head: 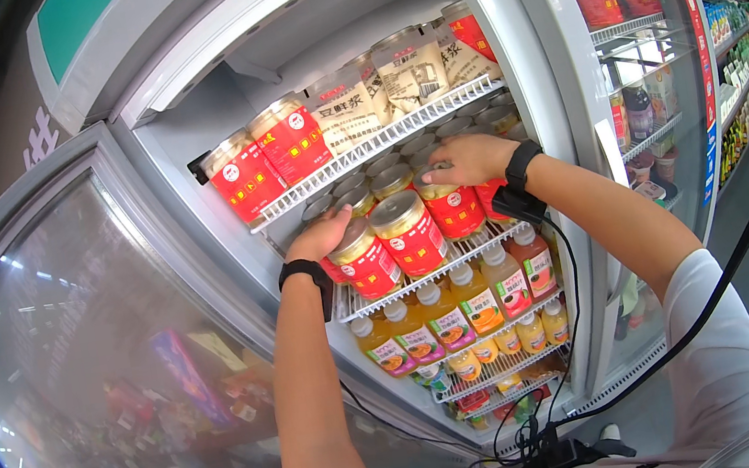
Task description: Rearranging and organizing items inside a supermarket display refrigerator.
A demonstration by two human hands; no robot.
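Rows of lidded jars with red labels fill the second shelf of an upright display refrigerator. My left hand (320, 236) lies against the upper left side of a front jar (366, 264), thumb near its lid; its other fingers are mostly hidden. Beside that jar stands another red-labelled jar (410, 236), touched by neither hand. My right hand (472, 160) reaches over a jar (452, 206) further right, fingers bent at its lid; whether it grips the jar I cannot tell. Both wrists wear black bands, the right one with a cable.
Pouches (345, 111) and red-labelled jars (291, 137) stand on the wire shelf above. Juice bottles (483, 301) line the shelf below. The glass door (110, 310) stands open at left; a second refrigerator (643, 85) is at right. Black cables (734, 260) hang near my right arm.
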